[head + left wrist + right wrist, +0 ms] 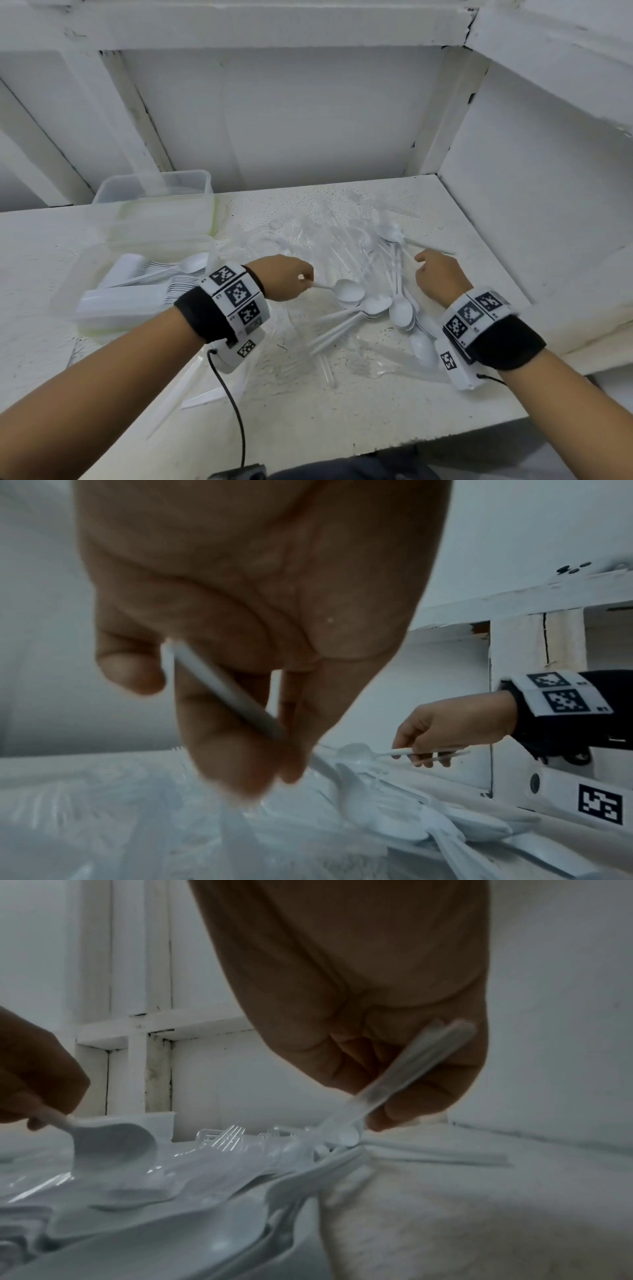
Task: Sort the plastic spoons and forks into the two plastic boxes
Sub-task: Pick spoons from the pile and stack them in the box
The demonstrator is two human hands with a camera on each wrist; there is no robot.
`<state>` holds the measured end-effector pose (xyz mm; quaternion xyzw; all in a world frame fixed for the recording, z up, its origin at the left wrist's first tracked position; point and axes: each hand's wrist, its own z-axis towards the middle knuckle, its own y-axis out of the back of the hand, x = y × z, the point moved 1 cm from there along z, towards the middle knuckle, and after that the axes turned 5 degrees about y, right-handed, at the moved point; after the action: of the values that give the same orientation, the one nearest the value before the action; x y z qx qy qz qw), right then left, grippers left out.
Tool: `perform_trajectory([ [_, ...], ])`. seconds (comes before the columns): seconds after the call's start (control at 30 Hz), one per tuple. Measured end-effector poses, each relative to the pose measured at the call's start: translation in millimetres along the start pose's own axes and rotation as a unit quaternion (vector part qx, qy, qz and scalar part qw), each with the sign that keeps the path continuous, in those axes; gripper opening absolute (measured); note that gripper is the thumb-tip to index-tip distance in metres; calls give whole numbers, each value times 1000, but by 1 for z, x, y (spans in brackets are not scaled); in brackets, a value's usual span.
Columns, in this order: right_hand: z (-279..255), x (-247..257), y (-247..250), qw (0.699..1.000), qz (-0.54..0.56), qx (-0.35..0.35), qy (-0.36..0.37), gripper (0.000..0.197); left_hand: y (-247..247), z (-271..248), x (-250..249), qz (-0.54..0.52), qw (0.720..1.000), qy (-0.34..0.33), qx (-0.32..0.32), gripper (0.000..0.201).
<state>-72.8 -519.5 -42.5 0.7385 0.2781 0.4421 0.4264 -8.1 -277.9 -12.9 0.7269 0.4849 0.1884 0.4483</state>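
— On the counter (pixel 342 404), between the two wrists, a loose pile of white spoons (pixel 394 308) is spread over clear wrapping. One spoon (pixel 349 291) is pinched by its handle in the fingers of the left hand (pixel 284 277), its bowl just above the pile.

— And the right hand (pixel 440 279)?

— Its fingers are curled round handles (pixel 404 1074), two by the look of the left wrist view; which kind of cutlery cannot be told. The near box (pixel 78 291), at the left, is already filled with stacked cutlery; the far box (pixel 154 192) is seen behind it.

— What could be spoiled from here?

— A thin pinch on a slick handle could be lost mid-carry. Nested spoons might be dragged up together. Clear forks (pixel 226 1137) may be overlooked against the wrapping, so a wrong box could be fed.
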Motion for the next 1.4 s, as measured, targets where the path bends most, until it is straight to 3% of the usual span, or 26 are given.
perform_trajectory([
  [0.13,-2,1,7,998,-49,-23,-8,26,7,-4,13,64,996,37,-43,22],
  [0.23,-5,1,8,998,-28,-57,-2,24,7,-6,15,-22,998,39,-33,12],
  [0.37,-18,9,6,997,54,-59,13,20,-10,-4,2,-121,990,9,-72,13],
  [0.53,-34,19,-4,992,124,-31,12,14,-42,9,-20,-89,996,-24,9,38],
  [0.67,-46,25,-17,989,145,13,21,22,-48,13,-26,-89,995,-35,29,31],
  [0.9,-61,28,-33,981,170,85,-22,30,-31,5,-6,-152,988,-22,23,20],
  [1.1,-67,34,-46,980,154,118,-38,29,-24,-4,14,-290,957,22,23,32],
  [1.27,-69,45,-58,982,137,124,-28,44,-27,-13,24,-312,949,24,33,35],
  [1.4,-69,52,-57,979,161,109,-52,38,-30,-18,31,-301,951,-17,69,19],
])
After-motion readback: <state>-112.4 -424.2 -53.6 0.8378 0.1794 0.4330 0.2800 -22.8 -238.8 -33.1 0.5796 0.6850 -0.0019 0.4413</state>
